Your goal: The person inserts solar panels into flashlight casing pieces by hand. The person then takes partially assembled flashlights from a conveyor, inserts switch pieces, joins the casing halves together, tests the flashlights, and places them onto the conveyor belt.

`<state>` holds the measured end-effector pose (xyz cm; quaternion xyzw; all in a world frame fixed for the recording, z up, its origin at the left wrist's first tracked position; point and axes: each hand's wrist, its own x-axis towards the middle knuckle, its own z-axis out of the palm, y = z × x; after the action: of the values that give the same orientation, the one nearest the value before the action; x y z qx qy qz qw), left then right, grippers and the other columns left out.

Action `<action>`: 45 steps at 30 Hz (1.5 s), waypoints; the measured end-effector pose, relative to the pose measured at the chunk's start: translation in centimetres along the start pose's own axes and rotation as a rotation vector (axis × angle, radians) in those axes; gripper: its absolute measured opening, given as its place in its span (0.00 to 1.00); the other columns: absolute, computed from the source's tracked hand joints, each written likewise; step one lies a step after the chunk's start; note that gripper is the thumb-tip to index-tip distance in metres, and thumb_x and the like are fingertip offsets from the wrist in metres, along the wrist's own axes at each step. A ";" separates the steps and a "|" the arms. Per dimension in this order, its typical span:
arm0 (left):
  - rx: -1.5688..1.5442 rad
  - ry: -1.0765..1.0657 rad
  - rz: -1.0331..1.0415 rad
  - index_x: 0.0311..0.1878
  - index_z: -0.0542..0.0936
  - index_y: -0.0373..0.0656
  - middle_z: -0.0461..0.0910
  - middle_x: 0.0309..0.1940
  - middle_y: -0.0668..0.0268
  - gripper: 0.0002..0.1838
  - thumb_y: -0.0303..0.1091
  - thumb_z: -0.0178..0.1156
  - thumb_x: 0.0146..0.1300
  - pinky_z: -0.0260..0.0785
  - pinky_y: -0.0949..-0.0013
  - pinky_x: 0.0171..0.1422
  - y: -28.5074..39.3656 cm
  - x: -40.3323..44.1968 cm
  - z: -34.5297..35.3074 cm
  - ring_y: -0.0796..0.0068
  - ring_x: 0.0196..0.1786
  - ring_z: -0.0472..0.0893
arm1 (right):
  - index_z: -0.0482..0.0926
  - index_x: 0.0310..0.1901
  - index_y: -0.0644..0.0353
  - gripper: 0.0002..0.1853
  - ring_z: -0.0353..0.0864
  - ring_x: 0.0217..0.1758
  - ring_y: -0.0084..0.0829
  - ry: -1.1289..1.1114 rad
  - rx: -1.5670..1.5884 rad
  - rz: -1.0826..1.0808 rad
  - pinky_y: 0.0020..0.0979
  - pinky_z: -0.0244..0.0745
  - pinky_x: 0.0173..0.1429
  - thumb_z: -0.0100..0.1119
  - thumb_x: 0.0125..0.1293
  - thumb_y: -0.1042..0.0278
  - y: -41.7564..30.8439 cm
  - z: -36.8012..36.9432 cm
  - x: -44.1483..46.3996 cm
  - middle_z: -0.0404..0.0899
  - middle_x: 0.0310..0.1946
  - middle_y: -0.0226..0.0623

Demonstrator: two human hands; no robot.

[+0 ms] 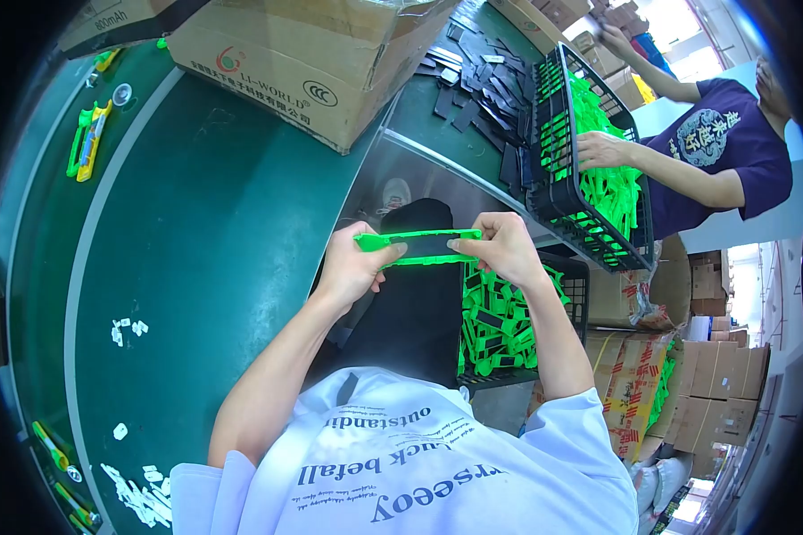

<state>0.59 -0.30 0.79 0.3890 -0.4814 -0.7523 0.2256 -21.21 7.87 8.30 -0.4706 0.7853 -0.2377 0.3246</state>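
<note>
My left hand point(350, 267) and my right hand point(506, 251) hold a long green plastic housing point(430, 260) by its two ends, above my lap. Inside its green edges lies a dark rectangular panel point(426, 245), and both thumbs press at the panel's ends. The fingers beneath the piece are partly hidden. Below my right forearm, a black basket point(578, 294) is filled with similar green housings point(500, 330), several with dark panels in them.
Dark flat strips point(482, 85) lie on the far table beside a black crate point(544, 134) of green parts. A co-worker's hand point(602, 150) reaches into that crate. A cardboard box point(277, 62) stands on the green work surface point(205, 214); small white pieces point(147, 499) lie nearer.
</note>
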 end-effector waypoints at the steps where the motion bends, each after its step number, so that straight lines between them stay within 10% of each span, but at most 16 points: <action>1: 0.007 0.002 0.003 0.30 0.71 0.43 0.74 0.22 0.69 0.16 0.32 0.72 0.59 0.63 0.77 0.17 0.0 0.0 0.0 0.84 0.18 0.73 | 0.76 0.19 0.65 0.19 0.76 0.15 0.18 -0.001 0.000 0.010 0.23 0.68 0.20 0.77 0.53 0.63 -0.1 0.0 0.0 0.75 0.11 0.32; 45: 0.129 0.038 -0.008 0.28 0.73 0.40 0.75 0.17 0.68 0.16 0.34 0.73 0.57 0.64 0.74 0.17 0.2 -0.2 0.4 0.82 0.16 0.73 | 0.85 0.28 0.68 0.15 0.77 0.17 0.19 -0.128 -0.059 0.036 0.25 0.70 0.23 0.75 0.56 0.62 0.7 -0.1 0.2 0.76 0.14 0.32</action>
<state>0.37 -0.05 1.09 0.4187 -0.5232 -0.7130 0.2062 -21.78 8.07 7.82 -0.4801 0.7779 -0.1780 0.3642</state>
